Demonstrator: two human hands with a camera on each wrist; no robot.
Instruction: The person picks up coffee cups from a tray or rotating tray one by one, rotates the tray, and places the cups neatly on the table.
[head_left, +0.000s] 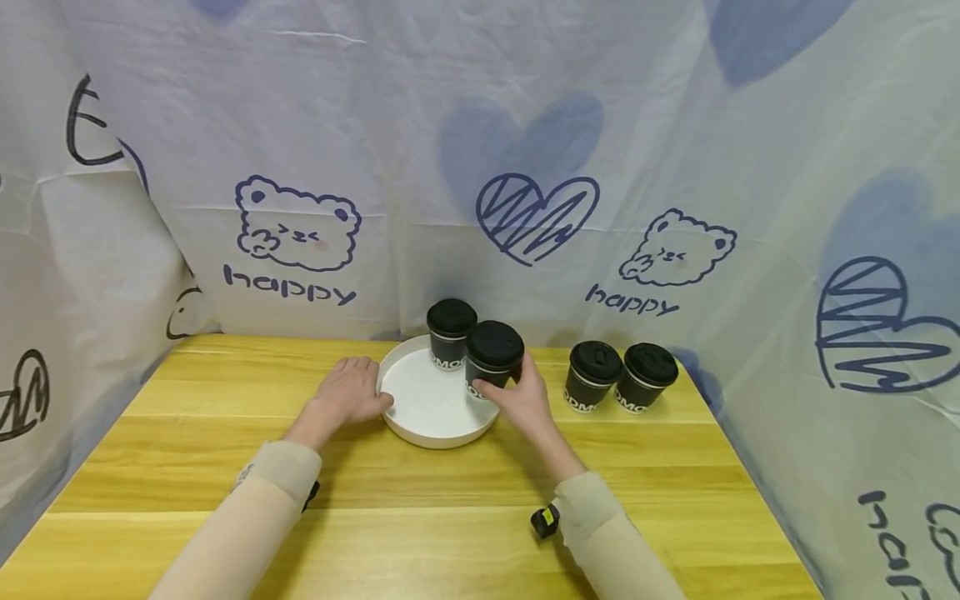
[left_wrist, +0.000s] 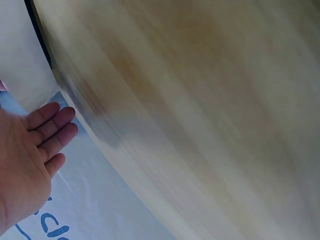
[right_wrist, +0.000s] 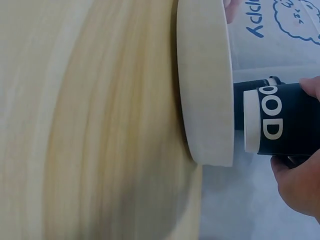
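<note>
My right hand grips a black paper cup with a black lid, fingers and thumb around its side. The cup is over the right part of a round white tray; in the right wrist view its white base sits just above the tray's rim. Another lidded black cup stands inside the tray at the back. At the tray's left edge lies my left hand, thumb by the rim; the left wrist view shows its fingers extended, beside the tray's wall.
Two more lidded black cups, one beside the other, stand on the wooden table to the right of the tray. A white cloth printed with bears and hearts hangs behind the table and at both sides.
</note>
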